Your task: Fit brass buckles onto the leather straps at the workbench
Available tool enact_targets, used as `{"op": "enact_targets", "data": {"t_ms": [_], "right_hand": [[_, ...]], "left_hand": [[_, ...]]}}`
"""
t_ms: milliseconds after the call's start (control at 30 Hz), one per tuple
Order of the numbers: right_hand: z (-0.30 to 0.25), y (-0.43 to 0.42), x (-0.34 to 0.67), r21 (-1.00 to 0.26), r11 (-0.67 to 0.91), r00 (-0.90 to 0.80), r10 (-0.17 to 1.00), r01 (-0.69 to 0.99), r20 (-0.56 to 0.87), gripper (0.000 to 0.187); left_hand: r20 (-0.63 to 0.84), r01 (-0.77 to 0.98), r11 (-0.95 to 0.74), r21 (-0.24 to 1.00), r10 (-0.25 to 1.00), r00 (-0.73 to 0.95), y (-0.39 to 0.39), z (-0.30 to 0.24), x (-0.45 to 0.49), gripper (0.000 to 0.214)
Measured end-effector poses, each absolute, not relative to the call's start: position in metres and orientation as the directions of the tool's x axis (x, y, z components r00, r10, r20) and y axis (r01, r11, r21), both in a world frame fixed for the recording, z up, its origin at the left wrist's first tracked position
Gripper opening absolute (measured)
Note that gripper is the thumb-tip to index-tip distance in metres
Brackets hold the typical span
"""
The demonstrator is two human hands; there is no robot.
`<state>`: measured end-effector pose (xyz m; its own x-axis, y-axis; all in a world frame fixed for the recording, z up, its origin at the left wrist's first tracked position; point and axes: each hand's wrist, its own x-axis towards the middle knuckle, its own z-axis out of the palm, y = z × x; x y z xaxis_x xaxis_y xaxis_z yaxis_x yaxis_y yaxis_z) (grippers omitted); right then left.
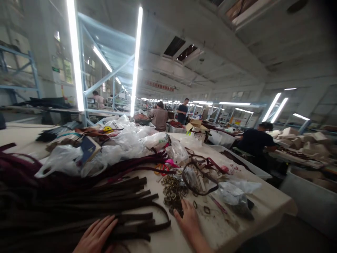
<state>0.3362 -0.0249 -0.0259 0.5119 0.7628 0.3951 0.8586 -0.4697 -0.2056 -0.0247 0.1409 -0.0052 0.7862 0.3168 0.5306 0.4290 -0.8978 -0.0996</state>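
Observation:
My left hand (97, 234) lies over a bundle of dark brown straps (105, 203), its fingers stretched out flat on them. At the near edge of a pile of brass-coloured metal buckles (172, 189) is my right hand (188, 218), fingers apart, thumb spread to the left. Its fingertips seem to touch the pile; I cannot make out anything held in it. A single buckle (207, 210) lies on the table to the right of that hand. Beyond the brown straps runs a bundle of dark purple straps (126, 163).
Clear plastic bags (126, 137) heap up at the back of the white table (273, 200). A bag of small parts (237, 196), a looped strap (201, 191) and pink scissors (218, 204) lie at right. A grey bin (310, 200) stands beyond the edge; several people work farther off.

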Motion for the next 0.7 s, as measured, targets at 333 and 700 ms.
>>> {"op": "enact_targets", "data": {"t_ms": [333,700], "right_hand": [[-0.002,-0.073,0.257,-0.23,-0.153,0.261,0.77,0.961,0.582,0.045],[0.037,-0.066,0.143,-0.395,-0.086,0.199,0.947,0.915,0.254,0.023]], "left_hand": [[0.244,0.613,-0.79,0.012,0.597,0.764,0.1,0.036,-0.063,0.011],[0.271,0.558,-0.829,0.043,0.548,0.792,0.08,0.041,-0.023,0.01]]}}
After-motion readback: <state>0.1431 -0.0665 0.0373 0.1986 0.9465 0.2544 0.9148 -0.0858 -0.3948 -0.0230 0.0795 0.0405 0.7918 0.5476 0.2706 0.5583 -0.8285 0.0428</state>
